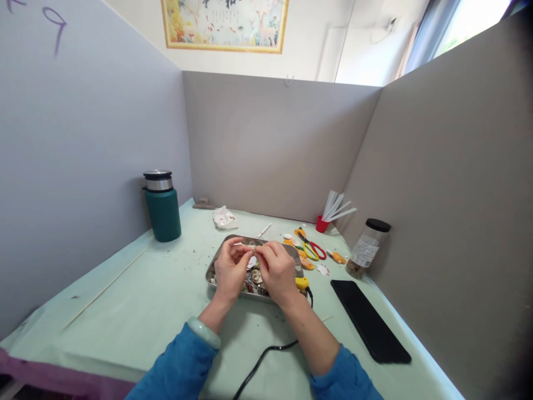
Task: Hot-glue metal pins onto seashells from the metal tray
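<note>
Both hands meet above a metal tray (211, 265) that holds shells (256, 276) and other small pieces. My left hand (231, 269) is closed in a pinch, thumb against fingers. Close beside it, my right hand (278, 270) pinches too, the fingertips of both nearly touching. A tiny pale piece shows between the fingertips, too small to name. Against the tray's right side lies a yellow tool (302, 283) with a black cord (266, 351), partly hidden by my right hand.
A green bottle (163, 214) stands at left. Right of the tray lie scissors (313, 250), orange pieces (307, 263) and a black phone-like slab (370, 322). White sticks (333, 205) stand in a red cup (322, 224); a jar (366, 250) leans near the right partition. Crumpled paper (225, 218) lies behind.
</note>
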`<state>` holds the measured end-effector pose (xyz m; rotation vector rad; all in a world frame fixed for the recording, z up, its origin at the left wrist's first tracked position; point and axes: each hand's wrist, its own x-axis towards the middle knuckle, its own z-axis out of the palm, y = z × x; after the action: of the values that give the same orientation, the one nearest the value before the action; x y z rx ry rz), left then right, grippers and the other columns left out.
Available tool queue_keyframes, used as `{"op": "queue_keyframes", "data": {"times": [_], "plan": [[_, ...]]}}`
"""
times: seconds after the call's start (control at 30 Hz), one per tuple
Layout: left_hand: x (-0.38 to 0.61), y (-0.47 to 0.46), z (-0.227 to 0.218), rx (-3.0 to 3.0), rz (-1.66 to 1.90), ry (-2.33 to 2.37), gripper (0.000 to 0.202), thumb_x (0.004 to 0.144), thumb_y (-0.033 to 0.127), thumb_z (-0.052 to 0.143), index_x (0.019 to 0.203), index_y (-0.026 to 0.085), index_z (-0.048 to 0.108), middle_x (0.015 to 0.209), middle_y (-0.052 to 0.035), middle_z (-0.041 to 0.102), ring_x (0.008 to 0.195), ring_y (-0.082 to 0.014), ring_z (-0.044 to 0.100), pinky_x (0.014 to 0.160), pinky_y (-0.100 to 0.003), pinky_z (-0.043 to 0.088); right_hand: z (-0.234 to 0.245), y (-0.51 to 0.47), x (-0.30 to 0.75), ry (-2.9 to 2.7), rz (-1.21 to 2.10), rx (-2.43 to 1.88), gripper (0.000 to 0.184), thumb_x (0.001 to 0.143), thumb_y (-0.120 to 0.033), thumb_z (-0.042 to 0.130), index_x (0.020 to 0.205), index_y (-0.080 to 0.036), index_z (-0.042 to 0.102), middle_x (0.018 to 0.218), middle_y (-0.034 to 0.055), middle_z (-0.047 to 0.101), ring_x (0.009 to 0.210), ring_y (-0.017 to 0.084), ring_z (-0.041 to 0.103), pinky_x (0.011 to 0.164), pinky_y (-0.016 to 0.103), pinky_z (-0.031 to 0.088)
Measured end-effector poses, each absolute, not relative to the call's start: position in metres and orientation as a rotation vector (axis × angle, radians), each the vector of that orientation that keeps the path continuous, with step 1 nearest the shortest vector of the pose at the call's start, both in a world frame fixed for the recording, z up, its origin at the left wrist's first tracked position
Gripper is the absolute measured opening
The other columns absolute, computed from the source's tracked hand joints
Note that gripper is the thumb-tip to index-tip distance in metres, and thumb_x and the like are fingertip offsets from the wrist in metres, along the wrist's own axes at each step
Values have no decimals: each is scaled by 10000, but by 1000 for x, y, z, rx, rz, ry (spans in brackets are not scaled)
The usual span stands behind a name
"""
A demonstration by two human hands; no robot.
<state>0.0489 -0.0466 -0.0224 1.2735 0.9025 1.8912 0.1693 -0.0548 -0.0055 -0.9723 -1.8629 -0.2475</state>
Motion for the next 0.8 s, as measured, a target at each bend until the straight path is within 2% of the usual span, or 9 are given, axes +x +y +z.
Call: {"op": "queue_keyframes", "data": {"times": [0.17, 0.3, 0.37, 0.53, 0.67, 0.8], "plan": [[49, -47, -20, 1219, 1878, 864, 362, 679, 178, 710, 985, 188, 517, 745, -3, 670, 721, -146, 647, 729, -287, 494, -4, -56, 169, -1855, -189, -969, 189, 902, -188, 469, 914, -201, 657, 845, 61, 606, 822, 191, 546, 737, 291, 424], [48, -48, -15, 1133, 1868, 827, 385, 663, 184, 727, 976, 184, 504, 725, 13, 657, 714, -128, 637, 726, -269, 489, -2, -56, 171, -1802, -92, -963, 231, 881, -196, 499, 1082, -215, 611, 904, 60, 602, 840, 190, 549, 765, 296, 431], [46, -48, -12, 1074, 1861, 810, 410, 652, 196, 738, 981, 183, 493, 718, 22, 651, 696, -121, 633, 717, -268, 493, -2, -55, 173, -1741, -24, -975, 264, 869, -218, 524, 1127, -208, 576, 915, 56, 589, 781, 177, 543, 749, 297, 437], [42, -47, -11, 947, 1821, 769, 456, 626, 244, 759, 984, 164, 489, 751, 12, 653, 681, -125, 649, 738, -307, 507, -4, -51, 174, -1597, 194, -1029, 204, 821, -281, 606, 996, -179, 580, 829, 18, 567, 624, 133, 491, 644, 281, 440], [42, -46, -13, 915, 1788, 730, 469, 628, 241, 760, 1005, 163, 491, 769, 13, 650, 685, -111, 644, 734, -288, 502, -7, -50, 167, -1566, 446, -1037, 157, 840, -307, 606, 851, -151, 596, 715, -22, 581, 605, 112, 541, 587, 260, 457], [44, -47, -13, 934, 1760, 705, 460, 633, 214, 756, 1006, 168, 492, 755, 22, 643, 673, -101, 628, 689, -251, 492, -11, -47, 161, -1526, 676, -1014, 183, 882, -308, 568, 887, -128, 601, 796, -5, 622, 656, 111, 599, 610, 275, 507]]}}
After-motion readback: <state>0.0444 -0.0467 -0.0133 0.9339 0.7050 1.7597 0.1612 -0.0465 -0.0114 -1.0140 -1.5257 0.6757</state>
